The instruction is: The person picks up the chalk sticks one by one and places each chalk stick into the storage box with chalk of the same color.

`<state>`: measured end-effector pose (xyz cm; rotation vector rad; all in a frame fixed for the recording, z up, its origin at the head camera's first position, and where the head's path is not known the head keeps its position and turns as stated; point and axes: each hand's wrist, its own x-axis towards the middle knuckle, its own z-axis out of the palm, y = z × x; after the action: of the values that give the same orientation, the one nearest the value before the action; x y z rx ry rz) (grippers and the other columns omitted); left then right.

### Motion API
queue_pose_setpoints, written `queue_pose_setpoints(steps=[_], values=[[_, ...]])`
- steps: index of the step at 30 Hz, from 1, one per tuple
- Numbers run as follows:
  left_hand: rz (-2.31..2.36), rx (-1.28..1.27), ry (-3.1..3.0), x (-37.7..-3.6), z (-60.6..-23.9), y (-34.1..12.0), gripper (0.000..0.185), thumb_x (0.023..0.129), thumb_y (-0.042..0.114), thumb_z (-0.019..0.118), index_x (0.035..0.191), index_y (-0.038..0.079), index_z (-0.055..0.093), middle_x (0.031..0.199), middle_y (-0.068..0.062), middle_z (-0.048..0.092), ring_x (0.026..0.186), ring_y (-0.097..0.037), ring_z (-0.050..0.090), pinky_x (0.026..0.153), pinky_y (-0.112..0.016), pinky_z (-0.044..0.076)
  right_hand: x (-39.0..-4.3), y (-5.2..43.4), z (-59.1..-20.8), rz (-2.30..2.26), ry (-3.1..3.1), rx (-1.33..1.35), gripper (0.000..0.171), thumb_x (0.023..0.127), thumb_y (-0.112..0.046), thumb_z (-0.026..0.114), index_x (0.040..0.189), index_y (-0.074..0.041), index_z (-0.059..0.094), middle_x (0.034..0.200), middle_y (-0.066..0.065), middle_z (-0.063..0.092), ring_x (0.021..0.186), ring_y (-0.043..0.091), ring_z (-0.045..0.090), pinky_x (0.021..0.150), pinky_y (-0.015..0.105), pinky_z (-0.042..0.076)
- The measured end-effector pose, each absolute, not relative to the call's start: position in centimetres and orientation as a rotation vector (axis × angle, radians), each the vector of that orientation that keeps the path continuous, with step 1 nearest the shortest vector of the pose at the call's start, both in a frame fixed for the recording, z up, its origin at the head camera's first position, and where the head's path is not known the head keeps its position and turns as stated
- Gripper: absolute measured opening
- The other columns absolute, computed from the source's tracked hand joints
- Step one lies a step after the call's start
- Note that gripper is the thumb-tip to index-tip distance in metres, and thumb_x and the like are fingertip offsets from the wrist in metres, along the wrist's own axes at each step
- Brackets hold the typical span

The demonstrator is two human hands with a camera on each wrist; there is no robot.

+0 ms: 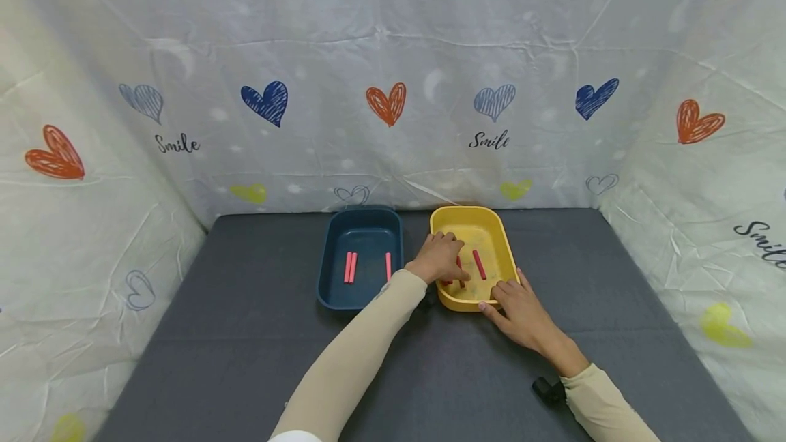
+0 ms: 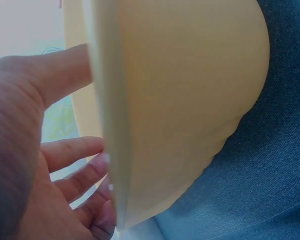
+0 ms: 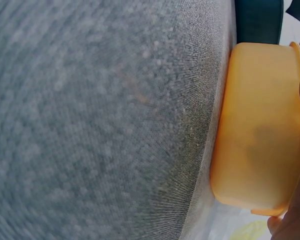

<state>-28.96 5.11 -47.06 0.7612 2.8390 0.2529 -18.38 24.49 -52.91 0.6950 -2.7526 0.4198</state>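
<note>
Head view, backdrop (image 1: pixel 393 53): crinkled pale sheeting printed with hearts and the word "Smile", hung on three sides.
Table (image 1: pixel 245 360): covered in dark grey woven cloth; the right wrist view shows its fine weave up close.
Trays: two, both rounded rectangles of smooth plastic, side by side at the far edge, near but apart.
Blue tray (image 1: pixel 361 256): on the left, deep navy, holding three pink sticks (image 1: pixel 351 267), two lying together and one apart to the right.
Yellow tray (image 1: pixel 491 224): on the right, matte, with rounded corners and a thin lip.
Red sticks (image 1: pixel 479 264): slim, straight; one lies bare in the yellow tray, at least one more shows partly under the left hand. I cannot count them for sure.
Left hand (image 1: pixel 439 258): reaches from a beige sleeve into the yellow tray, fingers curled down over the sticks; whether it has hold of one I cannot tell. In the left wrist view its fingers (image 2: pixel 70 150) spread loosely along the tray's lip.
Right hand (image 1: pixel 518 312): lies flat on the cloth, fingers straight, fingertips touching the yellow tray's near right corner, gripping nothing.
</note>
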Motion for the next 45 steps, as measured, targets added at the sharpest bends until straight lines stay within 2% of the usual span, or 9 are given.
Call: queue_pose_setpoints(steps=[7, 17, 25, 29, 45], values=[[0.286, 0.772, 2.847, -28.3, -46.5, 4.8, 0.068, 0.089, 0.052, 0.067, 0.144, 0.015, 0.050, 0.143, -0.005, 0.050, 0.133, -0.024, 0.044, 0.116, -0.042, 0.034, -18.4, 24.4, -52.9, 0.424, -2.756, 0.699, 0.026, 0.096, -0.039, 0.061, 0.081, -0.019, 0.053, 0.076, -0.006, 0.050, 0.079, 0.018, 0.053, 0.116, 0.063, 0.023], [0.410, 0.827, 2.889, -26.4, -45.3, 3.0, 0.063, 0.092, 0.047, 0.065, 0.143, 0.014, 0.050, 0.144, -0.006, 0.050, 0.131, -0.025, 0.045, 0.116, -0.046, 0.036, -18.3, 24.5, -52.5, 0.418, -2.772, 0.697, 0.026, 0.096, -0.040, 0.061, 0.082, -0.019, 0.054, 0.075, -0.006, 0.050, 0.081, 0.018, 0.054, 0.116, 0.063, 0.022], [0.519, 0.896, 2.931, -24.4, -45.5, 0.9, 0.058, 0.092, 0.046, 0.065, 0.140, 0.015, 0.055, 0.138, -0.004, 0.054, 0.123, -0.023, 0.049, 0.111, -0.043, 0.041, -18.2, 24.5, -52.5, 0.430, -2.759, 0.701, 0.026, 0.095, -0.039, 0.063, 0.080, -0.020, 0.052, 0.074, -0.007, 0.047, 0.079, 0.017, 0.053, 0.116, 0.063, 0.023], [0.555, 0.935, 2.946, -23.5, -45.5, 0.0, 0.058, 0.091, 0.049, 0.065, 0.139, 0.016, 0.056, 0.135, -0.003, 0.055, 0.122, -0.021, 0.049, 0.110, -0.041, 0.041, -18.3, 24.5, -52.6, 0.442, -2.739, 0.712, 0.027, 0.095, -0.038, 0.063, 0.079, -0.020, 0.051, 0.073, -0.008, 0.047, 0.078, 0.016, 0.052, 0.115, 0.064, 0.024], [0.642, 1.047, 3.040, -20.8, -45.3, -2.4, 0.050, 0.093, 0.041, 0.066, 0.135, 0.016, 0.059, 0.134, -0.001, 0.057, 0.123, -0.019, 0.051, 0.106, -0.040, 0.045, -18.1, 24.3, -52.3, 0.436, -2.758, 0.705, 0.025, 0.095, -0.038, 0.063, 0.080, -0.021, 0.053, 0.076, -0.007, 0.051, 0.082, 0.018, 0.055, 0.116, 0.062, 0.024]])
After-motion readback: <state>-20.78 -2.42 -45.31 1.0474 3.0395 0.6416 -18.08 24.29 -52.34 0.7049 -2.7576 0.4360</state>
